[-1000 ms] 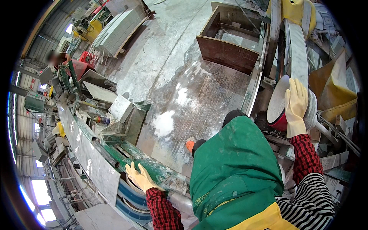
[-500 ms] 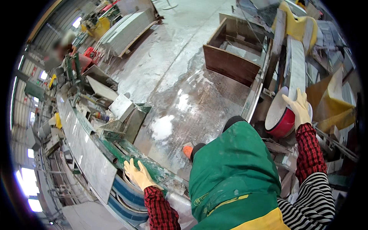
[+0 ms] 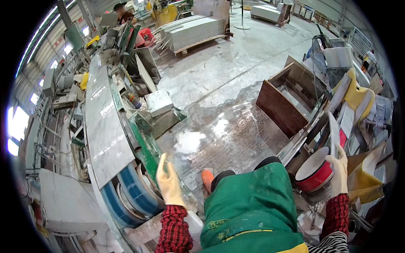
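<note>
My left hand (image 3: 170, 181), in a pale cream glove, hangs in the air with thumb and fingers apart and holds nothing. It is nearest the green machine rail (image 3: 145, 141) and the blue-rimmed wheel (image 3: 137, 189). On the right side, my gloved right hand (image 3: 337, 170) is closed around the lower end of a thin pale plate (image 3: 334, 128), seen almost edge-on and standing upright. Just left of that hand is a round red tub (image 3: 314, 179) with a pale top. The plate's full shape cannot be made out.
A long grey slab or belt (image 3: 105, 130) runs along the machine at left. A brown open box (image 3: 283, 107) stands on the wet floor, which has white patches. Pale slabs (image 3: 194, 31) lie stacked farther off. Another person (image 3: 124, 17) is at the far left.
My view has lifted and turned to the right. The right hand, spread beside the red tub before, now grips the upright pale plate. The left hand stays open.
</note>
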The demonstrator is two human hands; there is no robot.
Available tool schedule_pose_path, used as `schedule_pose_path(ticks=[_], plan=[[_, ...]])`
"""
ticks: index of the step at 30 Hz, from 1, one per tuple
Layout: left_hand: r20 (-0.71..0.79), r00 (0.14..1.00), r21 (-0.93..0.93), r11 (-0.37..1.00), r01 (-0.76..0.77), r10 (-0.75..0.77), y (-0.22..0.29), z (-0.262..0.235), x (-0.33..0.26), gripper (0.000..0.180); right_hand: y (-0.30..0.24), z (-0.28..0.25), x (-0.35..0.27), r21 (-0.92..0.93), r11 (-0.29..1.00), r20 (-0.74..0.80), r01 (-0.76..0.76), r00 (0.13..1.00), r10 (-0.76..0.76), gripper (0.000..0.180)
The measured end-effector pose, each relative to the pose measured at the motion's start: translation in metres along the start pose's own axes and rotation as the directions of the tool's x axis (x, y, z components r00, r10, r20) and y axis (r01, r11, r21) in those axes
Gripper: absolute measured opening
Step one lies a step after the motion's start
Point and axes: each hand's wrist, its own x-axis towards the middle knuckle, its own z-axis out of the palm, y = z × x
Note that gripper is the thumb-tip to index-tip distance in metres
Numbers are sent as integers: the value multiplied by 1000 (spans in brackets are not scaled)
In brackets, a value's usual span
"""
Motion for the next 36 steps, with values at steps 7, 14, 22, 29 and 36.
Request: schedule_pose_path(ticks=[7,14,22,29,36], plan=[[725,629,-413,553,724,-282,100,93,-86,57,-94,125,-80,218,782,647,584,514,-564,95],[300,930,-813,452,366,-214,72,15,-85,50,-177,263,-204,569,-54,649,821,-488,-583,75],[-190,936,-737,673,63,-295,-2,-159,-32,51,-163,283,-164,407,-180,540,896,-394,-744,56],[-297,849,-749,658,77,-437,-96,-224,38,36,-50,176,47,-224,265,635,938,346,-690,56],[-316,809,-746,657,111,-496,-125,-223,70,36,93,33,180,-607,582,305,541,835,-458,50]])
